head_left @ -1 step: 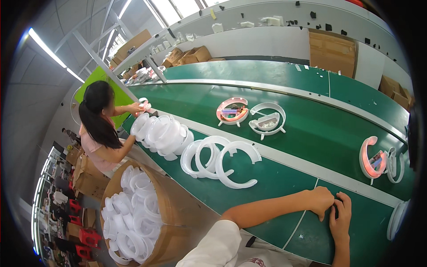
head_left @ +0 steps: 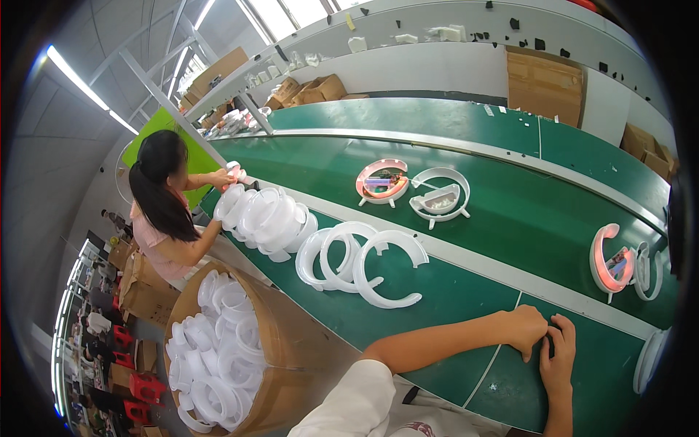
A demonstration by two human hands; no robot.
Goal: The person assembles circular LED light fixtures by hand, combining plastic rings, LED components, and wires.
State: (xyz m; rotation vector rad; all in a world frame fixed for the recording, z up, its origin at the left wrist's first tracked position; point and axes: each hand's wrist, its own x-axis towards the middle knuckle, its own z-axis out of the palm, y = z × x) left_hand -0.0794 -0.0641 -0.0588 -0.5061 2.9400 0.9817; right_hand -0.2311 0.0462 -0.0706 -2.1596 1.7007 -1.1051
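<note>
My left hand [head_left: 526, 331] rests on the green table, curled closed with its thumb pointing down and nothing visible in it. Beside it lies my right hand [head_left: 558, 357], its bent fingers slightly apart and holding nothing I can see. The two hands nearly touch at the fingertips. To the left of my forearm, an open white plastic ring [head_left: 389, 269] leans against other rings. Beyond, a pink-lit ring assembly with wiring [head_left: 382, 182] sits beside a white ring with a small housing [head_left: 439, 197]. Another pink-lit assembly [head_left: 610, 258] stands to the right.
A large cardboard box [head_left: 291, 357] full of white rings stands at left. A co-worker [head_left: 164, 211] handles parts beside a pile of white rings [head_left: 269, 222]. A pale metal rail [head_left: 480, 269] runs along the green belt; cardboard boxes stand behind. Part of a white ring [head_left: 650, 360] shows at right.
</note>
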